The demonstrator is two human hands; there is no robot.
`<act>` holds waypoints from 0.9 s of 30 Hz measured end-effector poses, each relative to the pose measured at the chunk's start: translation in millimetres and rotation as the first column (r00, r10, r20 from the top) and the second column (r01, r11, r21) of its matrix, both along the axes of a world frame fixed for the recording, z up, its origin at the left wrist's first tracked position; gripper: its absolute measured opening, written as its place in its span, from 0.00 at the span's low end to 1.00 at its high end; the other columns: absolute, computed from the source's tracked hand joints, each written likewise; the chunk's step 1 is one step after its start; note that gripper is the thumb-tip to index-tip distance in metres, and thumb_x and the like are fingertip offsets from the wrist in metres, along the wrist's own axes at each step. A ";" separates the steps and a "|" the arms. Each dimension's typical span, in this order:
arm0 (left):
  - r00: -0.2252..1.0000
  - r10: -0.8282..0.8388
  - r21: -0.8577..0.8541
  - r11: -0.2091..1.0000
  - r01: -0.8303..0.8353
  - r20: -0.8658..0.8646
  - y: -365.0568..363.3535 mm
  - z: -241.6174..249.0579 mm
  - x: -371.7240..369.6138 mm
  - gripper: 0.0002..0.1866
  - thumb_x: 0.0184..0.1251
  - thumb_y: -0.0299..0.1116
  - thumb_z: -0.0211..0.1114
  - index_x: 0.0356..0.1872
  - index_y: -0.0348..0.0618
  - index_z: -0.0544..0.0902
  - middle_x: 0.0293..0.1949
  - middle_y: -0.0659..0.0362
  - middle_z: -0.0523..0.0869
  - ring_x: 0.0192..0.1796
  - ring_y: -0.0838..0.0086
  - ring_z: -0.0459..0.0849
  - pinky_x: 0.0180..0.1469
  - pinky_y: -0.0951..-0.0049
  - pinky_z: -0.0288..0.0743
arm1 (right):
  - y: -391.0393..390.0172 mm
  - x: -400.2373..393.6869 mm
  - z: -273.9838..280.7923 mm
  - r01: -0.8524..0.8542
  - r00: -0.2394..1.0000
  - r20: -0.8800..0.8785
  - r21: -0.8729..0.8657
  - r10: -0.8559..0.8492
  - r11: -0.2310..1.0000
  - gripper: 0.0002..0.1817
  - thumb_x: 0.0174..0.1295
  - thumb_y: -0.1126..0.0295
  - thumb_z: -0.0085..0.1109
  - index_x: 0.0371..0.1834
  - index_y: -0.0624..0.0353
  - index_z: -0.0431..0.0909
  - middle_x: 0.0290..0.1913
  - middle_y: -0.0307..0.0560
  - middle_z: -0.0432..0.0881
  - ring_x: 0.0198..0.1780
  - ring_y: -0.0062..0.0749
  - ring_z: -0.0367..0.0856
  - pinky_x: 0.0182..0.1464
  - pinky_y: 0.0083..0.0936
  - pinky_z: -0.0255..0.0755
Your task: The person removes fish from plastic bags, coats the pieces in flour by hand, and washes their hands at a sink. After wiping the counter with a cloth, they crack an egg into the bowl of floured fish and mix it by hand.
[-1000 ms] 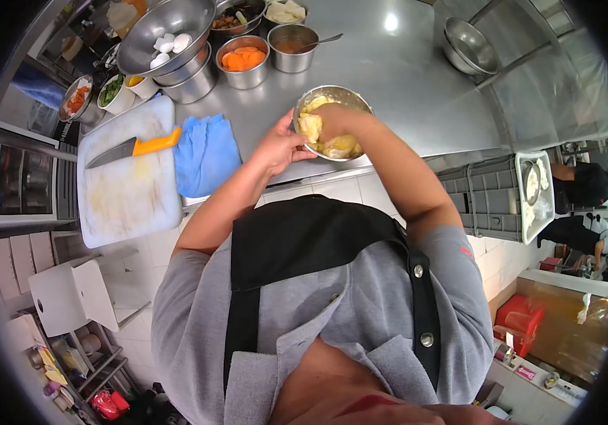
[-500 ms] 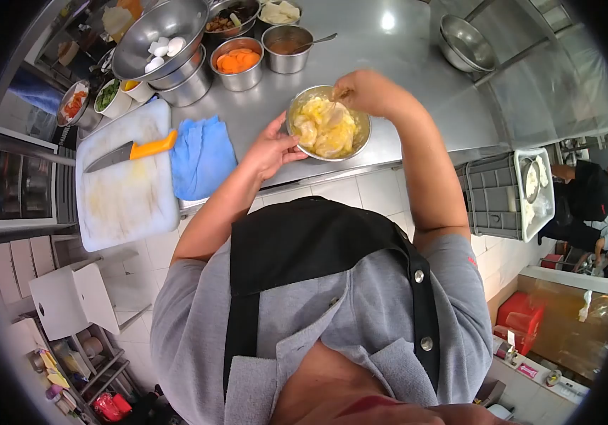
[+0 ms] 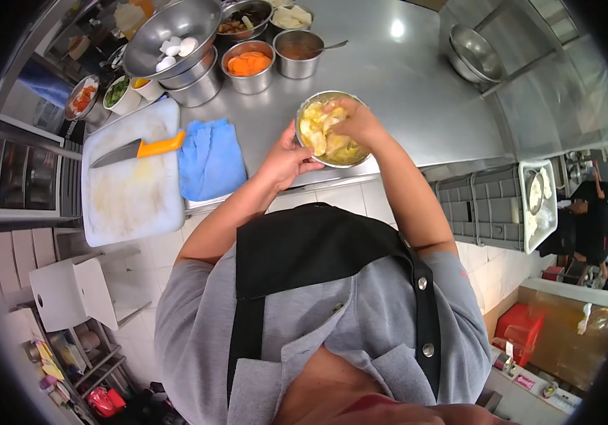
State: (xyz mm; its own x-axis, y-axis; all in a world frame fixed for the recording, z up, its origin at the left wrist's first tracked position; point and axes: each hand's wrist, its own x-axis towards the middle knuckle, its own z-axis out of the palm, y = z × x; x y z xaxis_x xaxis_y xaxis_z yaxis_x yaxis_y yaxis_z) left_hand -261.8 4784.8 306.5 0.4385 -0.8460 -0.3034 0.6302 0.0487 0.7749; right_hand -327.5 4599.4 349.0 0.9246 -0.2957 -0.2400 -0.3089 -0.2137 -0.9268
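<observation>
A round metal bowl [image 3: 365,153] sits near the front edge of the steel table, filled with pale, meat-like pieces [image 3: 313,129] coated in yellow, egg-like liquid. My left hand [image 3: 286,160] grips the bowl's near left side, thumb at the rim and fingers beneath. From the right, my right hand [image 3: 358,126] reaches down into the bowl. Its fingers are curled among the coated pieces, and the fingertips are partly hidden. Left of the bowl lies a crumpled blue cloth [image 3: 212,159].
A white cutting board [image 3: 134,205] carries a knife with an orange handle [image 3: 161,146]. Behind are a large bowl of eggshells [image 3: 137,53], a pot of sliced carrots [image 3: 249,65] and a pot with a spoon [image 3: 298,65]. Stacked bowls [image 3: 475,53] stand right; a grey crate [image 3: 474,205] is below.
My right hand has moved from the bowl's far right rim down into the mixture. My left hand still holds the bowl. The whole view has shifted slightly.
</observation>
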 end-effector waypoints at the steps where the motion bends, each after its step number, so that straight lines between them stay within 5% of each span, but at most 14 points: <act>1: 1.000 0.012 -0.006 1.000 -0.012 -0.015 0.3 0.0 3.5 0.41 0.61 0.19 0.54 0.70 0.61 0.44 0.50 0.54 0.74 0.41 0.69 0.82 0.44 0.67 0.81 | 3.8 0.3 15.9 -0.017 0.999 0.046 -0.148 0.024 0.989 0.23 0.40 0.81 0.61 0.45 0.57 0.76 0.46 0.49 0.77 0.48 0.37 0.76 0.50 0.27 0.70; 3: 0.999 0.044 -0.042 0.998 -0.046 -0.031 1.7 1.5 9.8 0.41 0.59 0.18 0.54 0.70 0.59 0.45 0.48 0.52 0.75 0.41 0.68 0.82 0.42 0.66 0.82 | 9.6 2.1 44.5 -0.019 0.988 0.133 -0.431 0.084 0.902 0.17 0.40 0.81 0.60 0.38 0.58 0.79 0.43 0.47 0.77 0.45 0.38 0.77 0.48 0.26 0.71; 6: 0.998 0.053 -0.063 0.996 -0.055 -0.044 5.8 3.7 19.1 0.41 0.59 0.18 0.54 0.70 0.57 0.44 0.46 0.51 0.76 0.40 0.67 0.82 0.41 0.65 0.83 | 4.7 5.9 67.5 -0.068 0.958 0.202 -0.532 0.204 0.844 0.15 0.42 0.79 0.60 0.37 0.58 0.80 0.42 0.47 0.77 0.43 0.41 0.77 0.48 0.27 0.70; 9: 0.998 0.043 -0.072 0.996 -0.046 -0.053 8.0 -3.2 28.1 0.42 0.59 0.18 0.55 0.70 0.57 0.44 0.45 0.50 0.76 0.39 0.66 0.82 0.41 0.65 0.82 | -0.5 7.5 73.4 -0.076 0.977 0.145 -0.452 0.157 0.889 0.13 0.43 0.78 0.60 0.36 0.59 0.80 0.43 0.48 0.77 0.46 0.41 0.77 0.50 0.29 0.70; 15: 0.999 0.035 -0.005 0.999 -0.035 -0.024 7.8 -9.6 26.9 0.42 0.60 0.19 0.55 0.70 0.60 0.44 0.44 0.52 0.76 0.37 0.68 0.81 0.41 0.66 0.82 | 17.5 16.5 -23.0 -0.262 0.954 -0.296 -0.765 0.040 0.588 0.37 0.39 0.69 0.67 0.59 0.50 0.66 0.51 0.58 0.73 0.50 0.49 0.75 0.52 0.33 0.71; 18: 0.999 0.045 -0.008 0.999 -0.046 -0.028 7.1 -3.6 21.8 0.41 0.60 0.19 0.55 0.70 0.60 0.45 0.41 0.53 0.76 0.36 0.70 0.81 0.41 0.66 0.83 | 45.3 29.1 -25.5 -0.139 0.952 -0.293 -0.674 -0.089 0.725 0.49 0.35 0.67 0.70 0.66 0.47 0.54 0.57 0.59 0.68 0.56 0.49 0.70 0.55 0.34 0.69; 23: 0.999 0.033 -0.003 0.999 -0.033 -0.004 8.3 -3.4 24.3 0.41 0.60 0.19 0.56 0.70 0.60 0.46 0.40 0.54 0.75 0.38 0.70 0.80 0.41 0.67 0.82 | 11.1 36.9 -7.0 -0.083 0.984 -0.179 -0.317 0.027 0.945 0.31 0.37 0.78 0.65 0.52 0.57 0.73 0.48 0.55 0.78 0.47 0.43 0.79 0.49 0.30 0.73; 27: 0.998 0.052 -0.032 0.998 -0.053 -0.033 8.7 -7.2 23.3 0.42 0.60 0.20 0.57 0.70 0.60 0.45 0.40 0.53 0.75 0.38 0.70 0.80 0.42 0.66 0.82 | 1.7 33.7 26.0 -0.180 0.983 -0.073 -0.513 0.166 0.839 0.27 0.36 0.78 0.64 0.47 0.56 0.77 0.43 0.52 0.80 0.46 0.41 0.79 0.48 0.29 0.72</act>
